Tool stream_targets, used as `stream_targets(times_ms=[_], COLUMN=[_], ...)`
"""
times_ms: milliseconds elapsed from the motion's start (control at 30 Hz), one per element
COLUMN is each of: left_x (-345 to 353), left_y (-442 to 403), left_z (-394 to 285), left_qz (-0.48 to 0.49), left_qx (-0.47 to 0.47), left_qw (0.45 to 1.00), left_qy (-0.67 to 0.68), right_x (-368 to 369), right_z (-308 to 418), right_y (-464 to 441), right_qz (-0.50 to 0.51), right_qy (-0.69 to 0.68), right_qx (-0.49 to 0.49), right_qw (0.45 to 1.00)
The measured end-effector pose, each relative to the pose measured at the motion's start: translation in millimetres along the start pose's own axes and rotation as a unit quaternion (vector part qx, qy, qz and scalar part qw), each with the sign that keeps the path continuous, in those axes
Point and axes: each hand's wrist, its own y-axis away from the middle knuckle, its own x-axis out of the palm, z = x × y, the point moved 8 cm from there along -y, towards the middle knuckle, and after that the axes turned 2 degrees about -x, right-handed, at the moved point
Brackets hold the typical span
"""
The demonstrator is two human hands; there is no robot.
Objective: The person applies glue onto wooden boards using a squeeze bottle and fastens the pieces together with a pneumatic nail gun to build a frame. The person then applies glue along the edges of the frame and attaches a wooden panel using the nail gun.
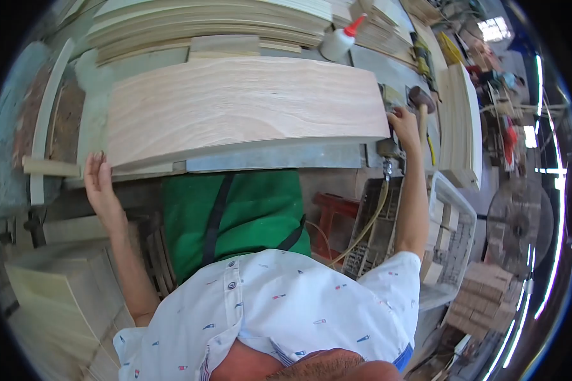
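Note:
A long pale wooden board (248, 105) lies crosswise on the bench in front of me, its broad grained face upward. My left hand (103, 190) is at the board's near left corner, fingers stretched upward and side by side, against or just beside the end. At the opposite end, my right hand (405, 127) has its fingers bent in at the board's edge, and they seem to grip it. Part of the contact there is hidden. Close to my right hand are a mallet (421, 101) and an air tool (389, 150) with a hose.
Stacked wooden panels (210, 25) lie along the back, beside a white glue bottle (340, 43) with a red tip. A plastic crate (448, 254) of wood pieces stands at right, near a fan (520, 222). A wood strip (51, 166) juts out at left.

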Motion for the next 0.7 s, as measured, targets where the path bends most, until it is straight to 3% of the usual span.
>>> stream_targets(times_ms=[133, 267, 300, 367, 467, 500, 600, 700], left_x=[9, 8, 8, -3, 5, 7, 9, 9], left_y=[-8, -10, -12, -19, -14, -13, -11, -12], left_z=[-3, 6, 19, 23, 4, 1, 1, 0], left_qz=[0.024, 0.035, 0.041, 0.041, 0.048, 0.045, 0.043, 0.049], left_qx=[-0.051, -0.062, -0.06, -0.051, -0.055, -0.062, -0.057, -0.058], left_qw=[0.998, 0.997, 0.996, 0.997, 0.997, 0.995, 0.99, 0.99], left_qy=[-0.004, 0.029, 0.046, 0.033, 0.027, 0.07, 0.119, 0.122], right_x=[11, 27, 24, -7, -51, -66, -95, -94], right_z=[-7, -27, -30, -1, 29, 38, 99, 240], right_y=[-17, -13, -15, -9, -2, 7, 24, 64], right_qz=[-0.022, -0.047, -0.035, 0.012, 0.006, 0.013, 0.026, 0.059], right_qy=[0.15, 0.122, 0.122, 0.136, -0.029, -0.065, -0.13, -0.085], right_qx=[0.055, 0.089, 0.022, 0.043, 0.001, 0.087, 0.063, -0.092], right_qw=[0.987, 0.987, 0.992, 0.99, 1.0, 0.994, 0.989, 0.99])
